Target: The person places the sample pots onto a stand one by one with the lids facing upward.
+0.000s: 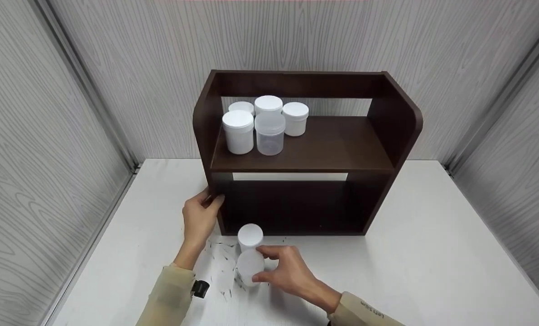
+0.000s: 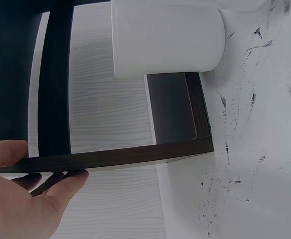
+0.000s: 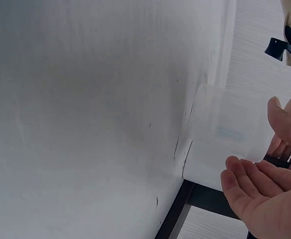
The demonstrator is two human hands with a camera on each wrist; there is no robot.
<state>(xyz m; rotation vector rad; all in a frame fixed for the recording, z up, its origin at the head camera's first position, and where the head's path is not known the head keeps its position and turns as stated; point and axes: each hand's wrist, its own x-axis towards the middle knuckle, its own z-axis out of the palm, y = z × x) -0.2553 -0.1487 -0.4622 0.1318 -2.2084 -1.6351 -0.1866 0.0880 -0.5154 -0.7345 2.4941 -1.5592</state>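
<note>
My left hand [image 1: 200,217] holds the left side panel of a dark brown two-tier shelf [image 1: 301,170], its thumb on the inner face and fingers outside, as the left wrist view also shows. My right hand [image 1: 290,271] is around a translucent lidded jar [image 1: 247,266], thumb on the near side and index finger on the far side. In the right wrist view, the thumb [image 3: 285,122] and fingers [image 3: 250,184] flank the jar's lid end. Directly behind that jar, close to the shelf's lower front edge, stands a white lidded jar [image 1: 250,235].
Several lidded jars stand grouped on the left of the upper tier, including a white one [image 1: 238,132] and a clear one [image 1: 270,133] in front. Dark scuffs mark the white table [image 1: 432,271] by the lower jars. Grey wood-grain panels [image 1: 129,68] enclose the back and sides.
</note>
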